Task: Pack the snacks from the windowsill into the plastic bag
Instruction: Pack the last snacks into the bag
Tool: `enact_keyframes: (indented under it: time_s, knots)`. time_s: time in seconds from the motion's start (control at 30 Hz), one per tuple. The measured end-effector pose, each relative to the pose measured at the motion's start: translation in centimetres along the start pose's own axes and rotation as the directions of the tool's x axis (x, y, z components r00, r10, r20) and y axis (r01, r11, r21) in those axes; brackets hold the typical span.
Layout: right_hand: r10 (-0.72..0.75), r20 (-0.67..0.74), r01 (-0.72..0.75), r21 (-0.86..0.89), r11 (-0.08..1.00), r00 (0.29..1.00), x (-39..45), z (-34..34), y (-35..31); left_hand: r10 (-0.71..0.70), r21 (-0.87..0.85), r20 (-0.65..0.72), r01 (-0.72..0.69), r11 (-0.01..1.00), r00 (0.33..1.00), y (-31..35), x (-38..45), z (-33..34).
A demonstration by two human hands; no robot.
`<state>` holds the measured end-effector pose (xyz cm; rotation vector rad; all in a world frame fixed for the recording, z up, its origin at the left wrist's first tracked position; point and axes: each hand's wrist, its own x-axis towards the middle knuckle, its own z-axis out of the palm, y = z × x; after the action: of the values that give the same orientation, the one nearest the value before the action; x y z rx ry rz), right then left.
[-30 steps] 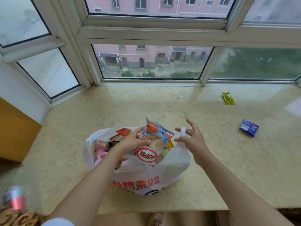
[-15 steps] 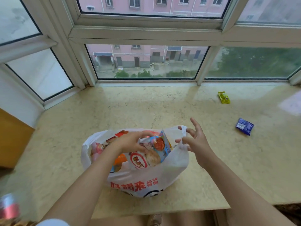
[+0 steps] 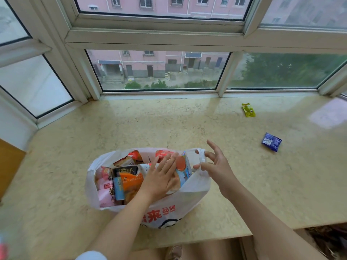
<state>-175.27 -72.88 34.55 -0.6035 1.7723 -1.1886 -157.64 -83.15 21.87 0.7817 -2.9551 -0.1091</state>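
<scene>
A white plastic bag (image 3: pixel 189 203) with red lettering stands open on the windowsill (image 3: pixel 169 124), filled with several snack packets. My left hand (image 3: pixel 161 177) lies flat, fingers apart, on a light blue snack packet (image 3: pixel 185 170) inside the bag. My right hand (image 3: pixel 216 166) pinches the bag's right handle (image 3: pixel 201 156) between thumb and fingers, the other fingers spread. A yellow-green snack packet (image 3: pixel 248 110) and a purple snack packet (image 3: pixel 271 142) lie on the sill to the right, apart from both hands.
The window frame (image 3: pixel 159 92) borders the sill's far side and angles in at the left. A wooden panel (image 3: pixel 9 166) stands at the left edge. The sill's front edge (image 3: pixel 187 243) runs just below the bag.
My left hand lowered the light blue packet from above the bag down into it and now rests flat on top. The right hand stayed on the handle.
</scene>
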Motion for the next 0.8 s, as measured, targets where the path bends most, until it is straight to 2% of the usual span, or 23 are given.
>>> enact_keyframes:
  time_s: [0.07,0.13,0.23,0.33,0.43,0.53,0.6,0.67,0.73,0.8]
  knots:
    - [0.011,-0.002,-0.011,0.007,1.000,1.000,-0.2,0.1,0.1,0.092,0.082,0.060,-0.097,0.992,0.994,-0.8,-1.1,0.6]
    - [0.013,0.005,-0.013,-0.004,1.000,1.000,-0.2,0.3,0.3,0.110,0.088,0.110,-0.120,0.989,0.988,-1.1,-1.3,1.5]
    - [-0.003,0.008,0.003,-0.025,1.000,1.000,-0.1,0.4,0.9,0.079,0.040,0.205,-0.089,0.995,0.976,-0.4,0.0,2.1]
    - [-0.031,-0.041,0.029,-0.046,0.999,0.999,0.0,0.0,1.2,0.008,0.038,0.224,-0.016,0.999,0.975,0.2,2.0,1.8]
    - [-0.058,-0.049,0.055,-0.073,0.996,0.997,0.3,-0.5,0.8,-0.012,0.102,0.363,-0.027,0.994,0.932,0.6,3.7,1.5]
    - [-0.069,-0.023,0.066,-0.104,0.992,0.997,0.4,-1.2,0.8,0.012,0.109,0.382,-0.058,0.992,0.924,0.8,4.5,0.7]
    - [-0.051,-0.013,0.049,-0.100,0.994,0.999,0.3,-1.5,0.7,0.008,0.035,0.272,-0.018,0.999,0.962,0.4,4.3,0.1]
    - [-0.036,-0.007,0.035,-0.080,0.996,0.999,0.1,-1.7,0.4,-0.017,-0.024,0.089,0.020,1.000,0.996,0.2,3.7,-0.3]
    - [-0.035,0.002,0.035,-0.057,0.998,0.999,-0.1,-1.8,0.3,-0.027,-0.063,-0.069,0.022,0.998,0.997,0.3,3.3,-0.7]
    - [-0.054,0.008,0.054,-0.075,0.996,0.999,-0.2,-1.9,0.1,-0.109,-0.117,-0.191,0.087,0.989,0.975,0.7,3.7,-1.9]
